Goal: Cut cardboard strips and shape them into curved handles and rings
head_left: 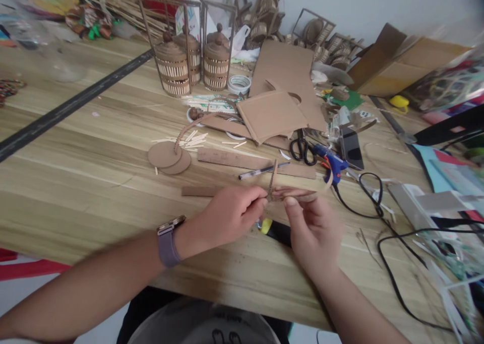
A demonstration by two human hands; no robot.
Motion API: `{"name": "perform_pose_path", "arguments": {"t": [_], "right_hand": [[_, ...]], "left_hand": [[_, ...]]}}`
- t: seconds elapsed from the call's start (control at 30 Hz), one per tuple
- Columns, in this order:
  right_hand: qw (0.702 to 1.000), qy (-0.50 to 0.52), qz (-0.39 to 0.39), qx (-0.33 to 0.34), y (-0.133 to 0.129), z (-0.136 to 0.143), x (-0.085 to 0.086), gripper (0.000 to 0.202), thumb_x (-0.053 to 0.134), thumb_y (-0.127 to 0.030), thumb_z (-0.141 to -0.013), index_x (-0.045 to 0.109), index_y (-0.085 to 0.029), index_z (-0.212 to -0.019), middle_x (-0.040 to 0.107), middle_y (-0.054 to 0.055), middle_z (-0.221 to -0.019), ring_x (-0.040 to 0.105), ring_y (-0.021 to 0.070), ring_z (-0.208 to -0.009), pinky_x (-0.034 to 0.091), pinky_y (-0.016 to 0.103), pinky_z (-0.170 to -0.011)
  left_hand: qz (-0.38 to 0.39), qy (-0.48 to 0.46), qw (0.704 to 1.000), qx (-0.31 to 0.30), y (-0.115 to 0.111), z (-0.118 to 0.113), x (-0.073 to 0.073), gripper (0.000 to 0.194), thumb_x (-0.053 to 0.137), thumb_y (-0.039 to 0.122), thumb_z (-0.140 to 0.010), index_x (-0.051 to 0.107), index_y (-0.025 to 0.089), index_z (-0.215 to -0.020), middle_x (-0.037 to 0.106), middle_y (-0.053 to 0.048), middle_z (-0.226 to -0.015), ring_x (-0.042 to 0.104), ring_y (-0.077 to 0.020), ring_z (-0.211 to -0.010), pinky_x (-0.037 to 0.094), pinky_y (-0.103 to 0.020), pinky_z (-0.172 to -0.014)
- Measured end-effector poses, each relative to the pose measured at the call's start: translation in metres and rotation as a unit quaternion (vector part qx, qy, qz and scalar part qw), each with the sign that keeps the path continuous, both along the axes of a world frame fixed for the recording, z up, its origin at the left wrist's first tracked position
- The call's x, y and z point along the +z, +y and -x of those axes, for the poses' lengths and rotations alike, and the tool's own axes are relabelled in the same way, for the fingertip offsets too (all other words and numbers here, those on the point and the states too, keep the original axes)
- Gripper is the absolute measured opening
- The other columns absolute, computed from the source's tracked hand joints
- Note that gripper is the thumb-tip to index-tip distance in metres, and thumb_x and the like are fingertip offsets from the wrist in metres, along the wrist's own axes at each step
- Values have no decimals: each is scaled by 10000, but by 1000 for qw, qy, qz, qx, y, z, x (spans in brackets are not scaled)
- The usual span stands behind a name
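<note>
Currently, you are pinching a narrow brown strip (295, 192) between your two hands. Your left hand (234, 210) is pressing thumb and forefinger together at its left end, where one piece is sticking upward; your right hand (316, 228) is squeezing the layered part between thumb and fingers. Whether that is one folded piece or several, I cannot tell. A watch (169, 246) is circling your left wrist. Just below the gap between your hands, a yellow-and-black tool (279, 232) is lying partly hidden behind your right hand. Just beyond your fingers, a pen (254, 173) is resting partly across a wide cardboard strip (223, 157). Farther out past your left hand, two overlapping discs (165, 154) and a scatter of pale sticks (195, 140) are lying on the table (113, 213). Beyond your right hand, black-handled scissors (301, 149) are lying near a blue glue gun (333, 163). Far beyond your left hand, lidded baskets (172, 64) are standing within thin frames.
</note>
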State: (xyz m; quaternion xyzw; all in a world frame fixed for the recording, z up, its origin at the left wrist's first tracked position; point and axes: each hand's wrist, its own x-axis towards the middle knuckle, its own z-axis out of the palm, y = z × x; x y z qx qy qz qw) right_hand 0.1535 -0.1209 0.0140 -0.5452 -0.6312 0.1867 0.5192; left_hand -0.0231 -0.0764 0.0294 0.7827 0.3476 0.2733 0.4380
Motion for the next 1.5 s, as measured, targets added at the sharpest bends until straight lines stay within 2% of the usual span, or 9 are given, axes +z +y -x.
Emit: {"name": "perform_pose_path", "arguments": {"t": [0.13, 0.3, 0.43, 0.6, 0.93, 1.07, 1.23, 1.4, 1.5], "right_hand": [[997, 71, 5, 6, 2, 1, 3, 87, 565, -276, -946, 636, -256, -901, 746, 32, -900, 708, 206, -849, 570, 371, -766], [998, -26, -30, 43, -2, 1, -1, 87, 560, -205, -937, 623, -258, -967, 715, 46, -963, 665, 228, -989, 523, 443, -885], [991, -110, -63, 44, -3, -1, -2, 89, 605, -214, -910, 610, -262, -984, 716, 44, -966, 668, 234, -961, 514, 447, -855], [968, -227, -105, 22, 0, 0, 2, 102, 643, -222, -887, 630, -278, -971, 739, 27, -962, 678, 232, -941, 496, 420, -815], [979, -178, -94, 12, -2, 1, 0, 112, 620, -155, -896, 622, -266, -881, 754, 9, -937, 691, 214, -932, 484, 412, -855], [994, -102, -40, 7, -3, -3, -4, 92, 601, -212, -919, 659, -270, -960, 746, 34, -960, 679, 229, -944, 506, 431, -858], [1000, -13, 7, 11, -3, -5, -6, 85, 580, -255, -940, 662, -268, -958, 749, 23, -941, 702, 203, -862, 542, 369, -775], [989, -118, -84, 30, -4, -4, -5, 83, 602, -201, -906, 644, -262, -945, 746, 29, -936, 685, 222, -910, 516, 413, -831], [976, -180, -116, 34, -3, -3, -2, 97, 612, -170, -890, 623, -254, -937, 740, 32, -943, 679, 221, -919, 500, 417, -834]], "left_hand": [[15, -25, 999, -21, 1, 1, 1, 243, 417, 227, -974, 607, 178, -831, 679, 13, -720, 596, -102, -615, 423, -207, -605], [60, -12, 998, -14, 3, 1, 0, 258, 501, 352, -963, 593, 174, -800, 639, 23, -653, 595, -105, -576, 412, -202, -535], [111, -24, 993, -26, 3, 0, 0, 301, 447, 298, -987, 570, 172, -743, 674, 2, -654, 656, -113, -603, 477, -207, -579], [101, -15, 995, -2, 0, 0, 2, 267, 443, 280, -977, 557, 179, -757, 703, -6, -686, 667, -121, -603, 494, -210, -556], [78, -7, 997, -7, -2, -1, 4, 249, 422, 222, -964, 537, 182, -747, 702, 1, -657, 636, -108, -543, 458, -204, -531], [74, -5, 997, -18, -1, 0, 3, 225, 416, 199, -957, 551, 177, -779, 691, 10, -627, 604, -100, -505, 429, -203, -518], [82, -6, 996, -40, 1, 1, 3, 226, 424, 224, -959, 571, 176, -794, 697, 13, -655, 605, -96, -527, 416, -205, -535], [69, 3, 997, -23, 2, 1, 5, 254, 512, 344, -950, 562, 179, -764, 685, 6, -660, 626, -120, -580, 402, -212, -516], [67, -2, 997, -33, 2, 0, 6, 257, 453, 276, -976, 550, 182, -758, 690, 12, -664, 644, -117, -596, 435, -213, -556]]}}
